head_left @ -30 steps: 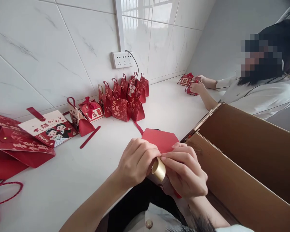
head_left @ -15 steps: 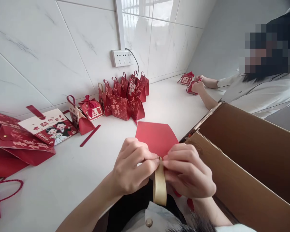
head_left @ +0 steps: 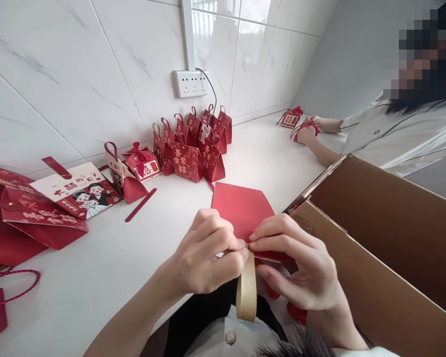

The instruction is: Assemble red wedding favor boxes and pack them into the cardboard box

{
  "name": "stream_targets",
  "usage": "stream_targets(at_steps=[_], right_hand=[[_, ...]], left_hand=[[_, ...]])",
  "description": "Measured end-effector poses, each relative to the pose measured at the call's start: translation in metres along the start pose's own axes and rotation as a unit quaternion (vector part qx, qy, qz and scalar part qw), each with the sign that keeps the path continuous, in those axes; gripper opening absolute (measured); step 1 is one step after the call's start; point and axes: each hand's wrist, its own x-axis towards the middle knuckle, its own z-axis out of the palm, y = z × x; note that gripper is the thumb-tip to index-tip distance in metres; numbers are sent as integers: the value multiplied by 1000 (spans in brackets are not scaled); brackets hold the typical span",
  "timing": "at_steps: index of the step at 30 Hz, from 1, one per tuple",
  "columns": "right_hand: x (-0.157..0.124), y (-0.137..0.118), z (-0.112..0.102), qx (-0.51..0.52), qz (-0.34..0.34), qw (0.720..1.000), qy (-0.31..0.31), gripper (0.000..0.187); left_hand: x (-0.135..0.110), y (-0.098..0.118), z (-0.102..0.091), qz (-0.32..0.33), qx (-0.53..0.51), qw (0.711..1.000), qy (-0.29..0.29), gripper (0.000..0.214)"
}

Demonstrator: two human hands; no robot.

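Note:
A flat red paper box blank (head_left: 241,208) lies at the near edge of the white counter (head_left: 107,267). A gold strap (head_left: 247,292) hangs down from its near edge. My left hand (head_left: 204,255) pinches the top of the gold strap, fingers closed on it. My right hand (head_left: 301,270) grips the near edge of the red blank beside the strap, thumb and fingers pressed together on the paper. The two hands touch at the fingertips.
An open cardboard carton (head_left: 379,248) stands at my right. Several folded red gift boxes (head_left: 193,148) cluster by the tiled wall under a socket (head_left: 190,83). Flat printed blanks and red bags (head_left: 40,208) lie at the left. Another person (head_left: 401,134) handles small red boxes (head_left: 292,119) at the far right.
The gold strap has uncurled from a rolled loop and now hangs straight down. The red blank tilted flatter and my right hand's fingers have spread along its edge.

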Motion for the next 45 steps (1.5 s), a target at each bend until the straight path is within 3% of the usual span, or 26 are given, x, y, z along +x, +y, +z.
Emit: stream_targets(at_steps=[3,9,21,28,36,45], right_hand=[[1,1,-5,44,25,998,-31,19],[2,5,-3,54,8,998,-6,23],[4,4,1,88,33,995,-19,23],[19,7,32,156,-2,986,-57,20],[41,-3,73,251,-61,955,-148,19],[49,-23,90,271,-102,934,-210,20]], left_hand=[[-1,-1,1,13,3,1000,2,19],[-2,0,4,8,7,1000,14,12],[-1,4,2,-20,33,999,14,9],[-22,15,-29,-102,97,990,-7,15],[-50,52,-67,-212,226,950,43,19],[-66,74,-83,-228,271,929,104,16]])
